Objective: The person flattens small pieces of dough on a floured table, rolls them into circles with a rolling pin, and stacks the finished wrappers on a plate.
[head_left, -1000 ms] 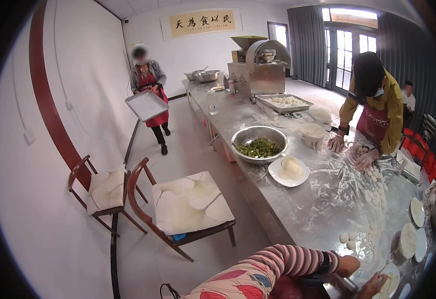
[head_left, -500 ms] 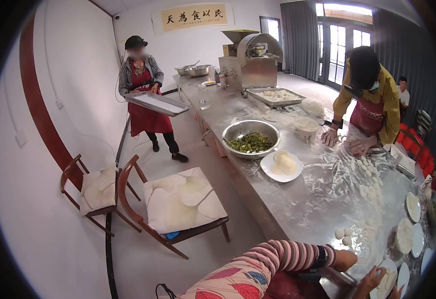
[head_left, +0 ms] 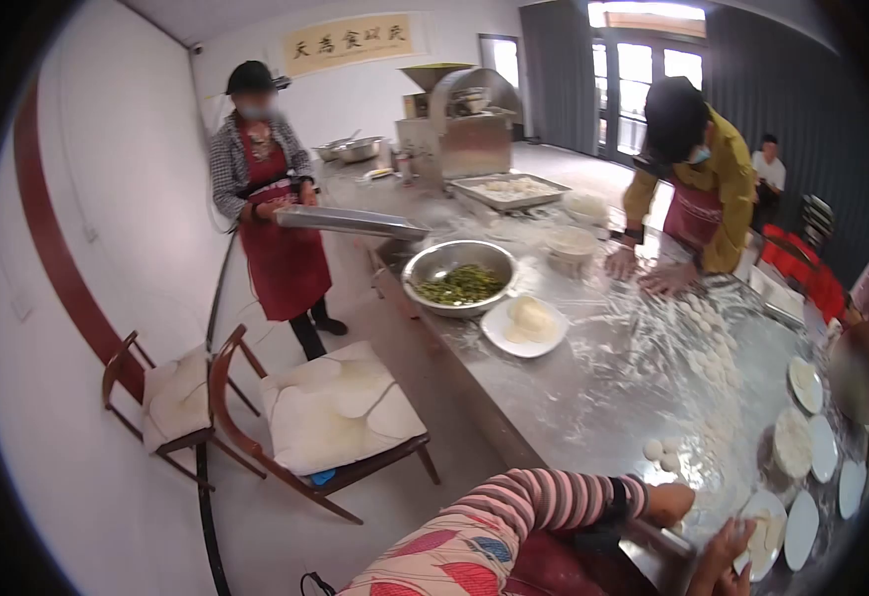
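Note:
My left hand (head_left: 671, 504), below a striped sleeve, is low over the floury metal table (head_left: 564, 417), with its fingers hidden from view. Just below it is a shiny metal bar (head_left: 661, 539); whether the hand touches it is unclear. My right hand (head_left: 721, 558), at the bottom edge, has its fingers closed at the near rim of a white plate (head_left: 770, 552) with pale dough on it. Small dough balls (head_left: 670, 463) lie beyond my left hand. More white plates (head_left: 801, 530) stand to the right.
A steel bowl of chopped greens (head_left: 459, 283) and a plate of dough (head_left: 527, 328) stand near the table's left edge. Across the table a co-worker (head_left: 698, 199) presses both hands on it. Another person (head_left: 271, 209) holds a metal tray (head_left: 350, 223). Chairs (head_left: 340, 407) are at left.
The view has shifted, so the scene sits further left. The standing person's tray has swung toward the table and is seen more edge-on. My hands remain near the plate and metal bar.

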{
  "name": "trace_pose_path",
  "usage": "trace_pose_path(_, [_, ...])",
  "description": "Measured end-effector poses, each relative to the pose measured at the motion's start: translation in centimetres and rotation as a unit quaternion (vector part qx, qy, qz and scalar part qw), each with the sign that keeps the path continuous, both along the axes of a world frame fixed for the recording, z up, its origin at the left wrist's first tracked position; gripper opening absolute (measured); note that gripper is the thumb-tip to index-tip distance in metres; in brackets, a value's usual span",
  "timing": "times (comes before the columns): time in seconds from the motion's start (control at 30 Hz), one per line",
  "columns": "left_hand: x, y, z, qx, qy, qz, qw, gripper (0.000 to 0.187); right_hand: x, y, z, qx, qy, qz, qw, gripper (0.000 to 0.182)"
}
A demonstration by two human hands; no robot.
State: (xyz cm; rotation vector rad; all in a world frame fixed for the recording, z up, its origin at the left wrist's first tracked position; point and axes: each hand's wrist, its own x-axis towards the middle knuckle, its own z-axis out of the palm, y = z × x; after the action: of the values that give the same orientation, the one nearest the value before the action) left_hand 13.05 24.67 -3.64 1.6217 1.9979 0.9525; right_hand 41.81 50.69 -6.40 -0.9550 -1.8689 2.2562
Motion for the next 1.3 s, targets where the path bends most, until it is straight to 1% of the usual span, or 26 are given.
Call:
trace_pose_path(0.07, [-0.4,0.6,-0.4,0.003,-0.007,0.012,1.000,0.029,-1.7,-1.7,1.2,-0.017,0.068,0.043,0.997,0.042])
trace_pose_path(0.1, [-0.5,0.0,-0.2,0.068,-0.041,0.022,0.997,0.034,-2.4,-2.0,1.2,-0.044,0.101,0.093,0.990,0.040])
trace_pose_path(0.13, [-0.2,-1.2,2.1,0.095,-0.088,-0.006,0.992,0.036,-3.3,-2.2,0.8,-0.056,0.130,0.141,0.980,0.039])
trace_pose_path(0.17, [-0.3,-2.3,5.0,-0.004,-0.110,-0.036,0.993,0.037,-3.8,-1.7,0.1,0.051,0.095,0.095,0.990,0.039])
trace_pose_path(0.2, [-0.7,-1.4,3.7,-0.086,-0.015,-0.033,0.996,0.030,-7.3,-8.4,3.0,0.340,0.156,0.003,0.928,0.026])
trace_pose_path(0.23, [-1.0,-1.0,2.2,-0.061,-0.030,-0.042,0.997,0.025,-10.7,-15.0,5.9,0.605,0.102,-0.163,0.773,0.016])
trace_pose_path(0.27, [-1.6,-0.7,0.8,-0.053,-0.031,-0.041,0.997,0.019,-9.6,-15.8,5.8,0.796,0.105,-0.129,0.582,0.017])
trace_pose_path(0.3, [-1.7,-1.0,0.9,-0.055,-0.049,-0.025,0.997,0.019,-8.9,-17.7,6.6,0.614,0.159,-0.221,0.741,0.021])
trace_pose_path(0.33, [-1.5,-1.5,3.2,-0.135,-0.077,-0.013,0.988,0.014,-7.9,-18.0,5.4,0.564,0.158,-0.242,0.773,0.021])
trace_pose_path(0.37, [-1.8,-2.0,3.0,-0.122,-0.083,-0.017,0.989,0.010,-7.8,-18.0,4.1,0.511,0.169,-0.261,0.801,0.022])
trace_pose_path(0.43, [-1.7,-2.1,4.0,-0.146,-0.089,-0.035,0.985,0.009,-9.6,-16.7,3.7,0.479,0.170,-0.270,0.817,0.023])
trace_pose_path(0.5, [-2.0,-2.0,3.2,-0.115,-0.077,-0.047,0.989,0.013,-13.3,-15.7,6.5,0.579,0.195,-0.266,0.745,0.020])
trace_pose_path(0.53, [-2.1,-1.6,2.7,-0.081,-0.021,-0.050,0.995,0.017,-15.2,-14.6,6.3,0.558,0.208,-0.259,0.760,0.018])
trace_pose_path(0.57, [-2.0,-1.4,2.7,-0.083,-0.016,-0.054,0.995,0.017,-16.7,-14.1,6.7,0.542,0.194,-0.251,0.778,0.018])
trace_pose_path(0.63, [-1.5,-0.8,3.3,-0.075,0.017,-0.004,0.997,0.020,-18.1,-13.6,7.1,0.545,0.198,-0.247,0.777,0.017])
trace_pose_path(0.77, [-1.1,-1.2,3.6,-0.114,0.021,-0.024,0.993,0.019,-13.5,-15.6,6.5,0.574,0.174,-0.277,0.751,0.018])
trace_pose_path(0.83, [-1.5,-1.6,2.9,-0.090,-0.029,-0.008,0.995,0.016,-10.5,-17.3,5.1,0.471,0.159,-0.294,0.817,0.018])
trace_pose_path(0.87, [-1.7,-1.6,2.7,-0.090,-0.032,-0.004,0.995,0.016,-10.8,-17.1,5.4,0.471,0.159,-0.289,0.818,0.018])
trace_pose_path(0.93, [-1.5,-1.4,2.6,-0.096,-0.040,-0.034,0.994,0.016,-11.5,-16.9,6.4,0.646,0.181,-0.269,0.691,0.018])
trace_pose_path(0.97, [-1.3,-1.3,2.7,-0.099,-0.040,-0.053,0.993,0.016,-13.1,-15.9,6.3,0.585,0.188,-0.277,0.739,0.018])
trace_pose_path(1.0, [-1.1,-0.9,2.8,-0.102,-0.035,-0.055,0.993,0.016,-15.2,-14.9,6.4,0.585,0.188,-0.276,0.739,0.018])
trace_pose_path(1.07, [-0.8,-0.3,3.3,-0.082,-0.008,0.014,0.996,0.017,-17.0,-14.2,6.5,0.584,0.191,-0.278,0.738,0.018])
trace_pose_path(1.13, [-1.0,-0.2,3.8,-0.119,-0.008,-0.008,0.993,0.019,-17.5,-14.0,6.6,0.564,0.175,-0.265,0.763,0.018])
trace_pose_path(1.17, [-1.1,0.0,3.9,-0.151,-0.015,-0.027,0.988,0.020,-16.8,-14.2,6.6,0.567,0.174,-0.261,0.761,0.018])
trace_pose_path(1.23, [-1.4,-0.5,3.2,-0.122,0.003,-0.042,0.992,0.016,-13.3,-15.6,6.2,0.591,0.179,-0.275,0.737,0.018])
trace_pose_path(1.3, [-1.5,-1.2,3.3,-0.112,-0.055,-0.024,0.992,0.016,-10.3,-17.3,5.1,0.564,0.152,-0.280,0.762,0.019])
